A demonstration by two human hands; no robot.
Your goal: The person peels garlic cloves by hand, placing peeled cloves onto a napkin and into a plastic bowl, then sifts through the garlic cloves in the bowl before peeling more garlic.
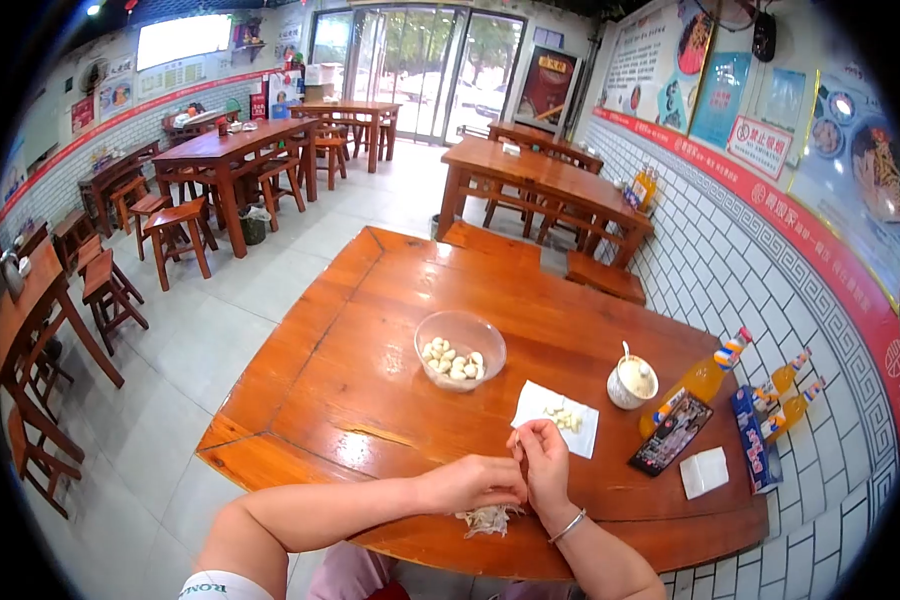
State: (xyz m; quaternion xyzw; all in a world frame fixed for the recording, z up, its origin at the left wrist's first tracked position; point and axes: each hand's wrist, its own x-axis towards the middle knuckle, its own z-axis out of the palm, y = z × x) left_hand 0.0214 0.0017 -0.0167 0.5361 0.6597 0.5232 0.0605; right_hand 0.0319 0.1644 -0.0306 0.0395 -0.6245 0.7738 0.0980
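Can't tell what, if anything, the right hand (545, 464) is pinching, way too small tbh. Phone (672, 432) blocks part of the big orange bottle (705, 380) behind it.

Unpeeled-looking whitish garlic (455, 364) is sitting loosely heaped in a clear round bowl (487, 335), which is standing upright; whether the pieces are whole bulbs or single cloves is staying too small to tell. Just beside it, toward the lower right, a white paper napkin (534, 398) is lying flat, bearing a small scatter of pale yellowish garlic cloves (567, 418). Nearer the viewer, dry, papery garlic skins (487, 521) are lying in a loose, crumpled pile.
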